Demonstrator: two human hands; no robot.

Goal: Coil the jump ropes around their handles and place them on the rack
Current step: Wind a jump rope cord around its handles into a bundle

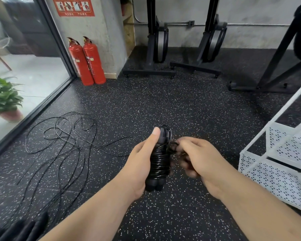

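A black jump rope [159,162] is held upright over the floor, its two handles side by side with the cord wound in tight turns round their middle. My left hand [141,160] grips the handles from the left, thumb lying along the top. My right hand [196,157] pinches the cord's last loop just right of the handles. More black jump ropes [64,141] lie tangled and loose on the floor to the left. The white perforated metal rack [274,178] stands at the right edge, its shelves bare where visible.
Two red fire extinguishers [87,61] stand against the pillar at the back left. Black exercise machines [163,49] line the back wall. A glass wall and a potted plant [3,98] are on the left. Dark items [19,228] lie at the bottom left corner.
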